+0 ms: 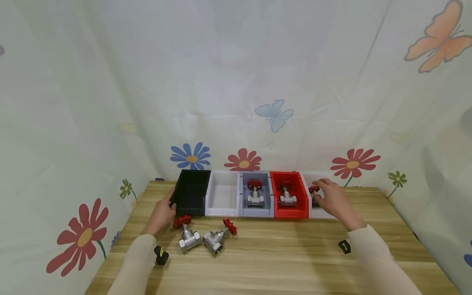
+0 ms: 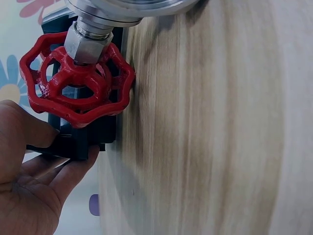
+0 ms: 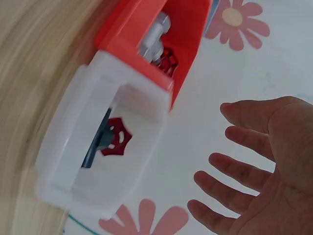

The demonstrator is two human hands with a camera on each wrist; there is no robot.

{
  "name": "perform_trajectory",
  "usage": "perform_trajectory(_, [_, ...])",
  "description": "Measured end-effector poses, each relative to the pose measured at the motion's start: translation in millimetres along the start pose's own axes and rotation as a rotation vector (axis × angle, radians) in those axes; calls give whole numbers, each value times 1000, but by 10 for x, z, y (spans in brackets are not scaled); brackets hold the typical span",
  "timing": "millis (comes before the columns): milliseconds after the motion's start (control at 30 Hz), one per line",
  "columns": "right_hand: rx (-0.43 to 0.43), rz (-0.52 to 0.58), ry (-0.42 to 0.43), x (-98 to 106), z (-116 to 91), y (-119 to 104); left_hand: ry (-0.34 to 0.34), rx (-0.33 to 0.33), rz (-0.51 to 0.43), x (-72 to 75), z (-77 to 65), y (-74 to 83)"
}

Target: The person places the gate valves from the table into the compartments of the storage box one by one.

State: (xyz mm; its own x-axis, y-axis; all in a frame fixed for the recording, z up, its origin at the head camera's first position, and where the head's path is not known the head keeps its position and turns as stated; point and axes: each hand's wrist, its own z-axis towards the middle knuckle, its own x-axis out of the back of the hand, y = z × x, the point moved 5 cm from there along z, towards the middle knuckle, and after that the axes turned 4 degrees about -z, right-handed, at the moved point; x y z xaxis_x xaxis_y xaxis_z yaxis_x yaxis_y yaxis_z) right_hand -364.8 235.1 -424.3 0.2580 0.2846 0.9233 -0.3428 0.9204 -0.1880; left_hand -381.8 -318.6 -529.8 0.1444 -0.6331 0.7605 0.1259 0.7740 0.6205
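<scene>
My left hand [image 1: 161, 213] grips the side wall of the black bin [image 1: 191, 196] at the left end of a row, its thumb and fingers on either side of the wall in the left wrist view. Two metal valves with red handwheels lie before it: the left valve [image 1: 189, 238] and a tilted one [image 1: 214, 241]. Over the right-end white bin [image 3: 73, 132], my right hand [image 1: 334, 200] has its fingers spread and holds nothing. Inside that bin are a red handwheel [image 3: 119, 137] and a dark grey part [image 3: 98, 139].
Between the end bins stand another white bin [image 1: 223, 214], a grey bin [image 1: 256, 212] and a red bin [image 1: 291, 214]. The grey and red ones each hold a valve. A flower-printed curtain [image 1: 236, 82] hangs behind the wooden table [image 1: 273, 258].
</scene>
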Motion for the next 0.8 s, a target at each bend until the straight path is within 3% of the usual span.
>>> perform_trajectory(400, [-79,-30,26,22,-118,385,4,-17,7,16,13,22])
perform_trajectory(800, [-182,-12,23,-135,-239,734,-11,11,5,0,2,11])
